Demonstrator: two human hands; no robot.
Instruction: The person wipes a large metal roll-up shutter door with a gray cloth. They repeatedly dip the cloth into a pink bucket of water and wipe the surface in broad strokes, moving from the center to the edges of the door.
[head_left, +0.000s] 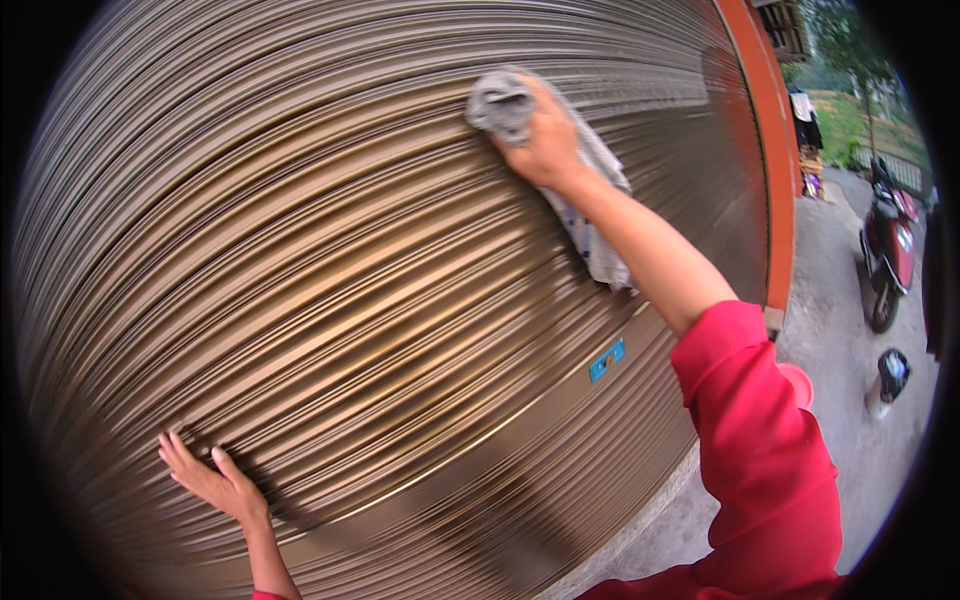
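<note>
A brown metal roller shutter (360, 247) with horizontal ribs fills most of the head view. High on it, my right hand (544, 139) grips a bunched grey cloth (504, 105) and presses it to the slats. Part of the cloth hangs down behind my forearm, its lower end showing a dark blue pattern. Lower left, my left hand (214, 480) has its fingers spread and holds nothing; it is at the shutter's surface, though firm contact is hard to tell. Below the cloth, a blue lock plate (607, 361) sits on the shutter's flat band (480, 465).
An orange post (776, 225) borders the shutter on the right. Beyond it, a red motor scooter (892, 240) stands on concrete ground (832, 300). Nearer are a bin with a dark liner (891, 379) and a pink basin (798, 385), partly behind my sleeve. Clothes (805, 120) hang farther back.
</note>
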